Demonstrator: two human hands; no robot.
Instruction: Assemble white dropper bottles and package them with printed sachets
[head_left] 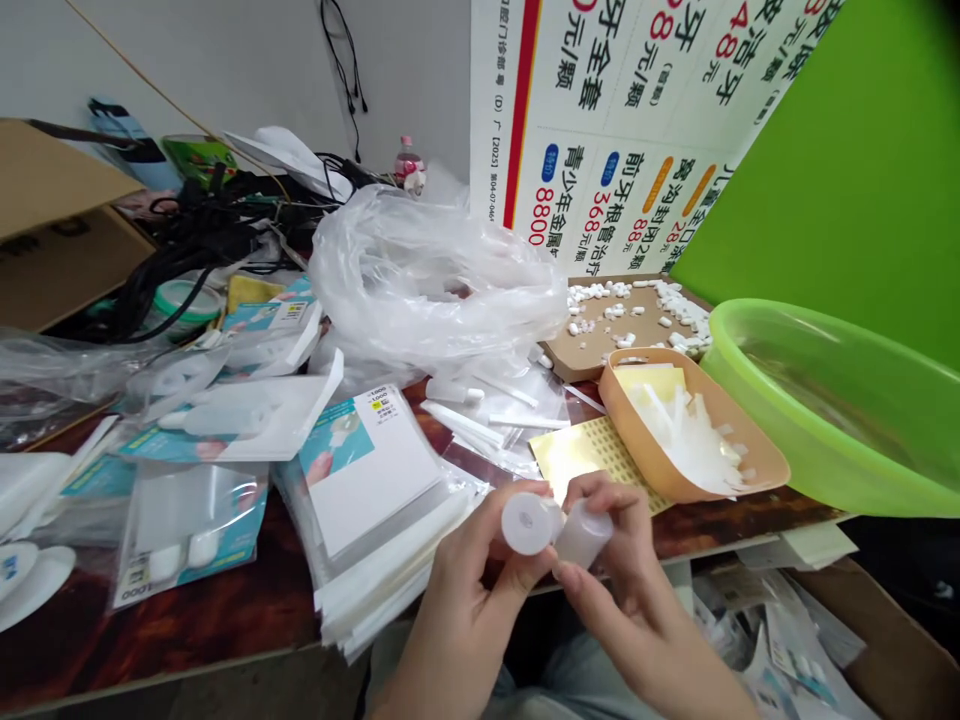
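Note:
Over the table's front edge, my left hand (480, 570) grips a small white translucent plastic bottle (527, 524), its round end facing me. Close beside it, my right hand (622, 570) holds a second translucent white cylinder (585, 533) between thumb and fingers. The two pieces sit side by side and seem to touch; whether they are joined I cannot tell. Left of my hands lies a stack of packaging cards (390, 480) in clear sleeves. Just beyond my fingers is a gold sheet of round stickers (581, 455).
An orange tray (765, 475) holds translucent strips, beside a large green basin (832, 450). Behind, a cardboard tray (600, 350) carries small white pieces. A big plastic bag (435, 290) stands mid-table. Packed cards (191, 540) lie left, and a cardboard box (67, 220) stands farther back.

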